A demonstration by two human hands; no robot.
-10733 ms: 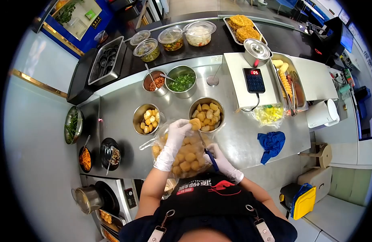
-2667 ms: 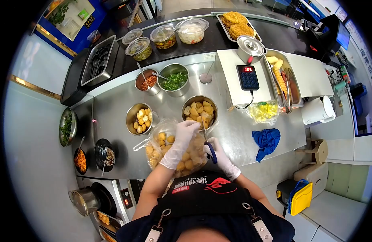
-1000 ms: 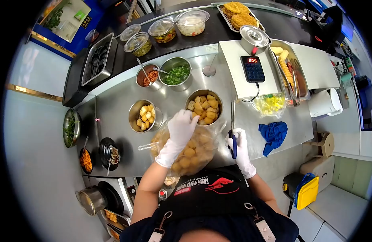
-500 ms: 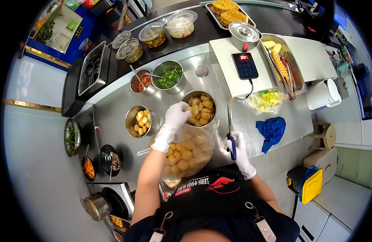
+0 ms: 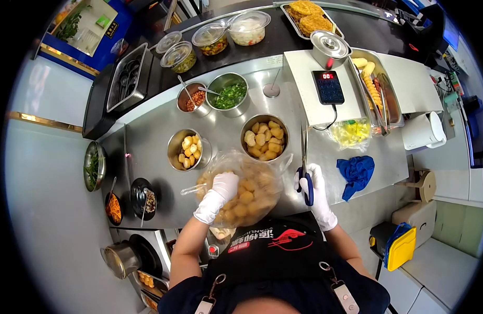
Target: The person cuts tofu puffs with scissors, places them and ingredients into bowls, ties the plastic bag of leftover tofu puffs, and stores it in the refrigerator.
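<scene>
My gloved left hand reaches into the clear plastic bag of round golden-brown fried balls. Its fingers are bunched and curled down among them; whatever they hold is hidden. In my gloved right hand is a pair of scissors with dark blue handles, blades pointing away from me. Just beyond the bag, a steel pot holds many of the same balls. To its left stands another steel pot with smaller, paler yellow pieces.
Steel pots of chopped green onion and reddish bits stand farther back. A white box with a keypad display is at right, near a blue cloth. Black bowls sit at left. Lidded plastic bowls line the back shelf.
My left hand has moved from the pot of balls back toward me and into the bag. The scissors stay in my right hand. The whole view has shifted slightly.
</scene>
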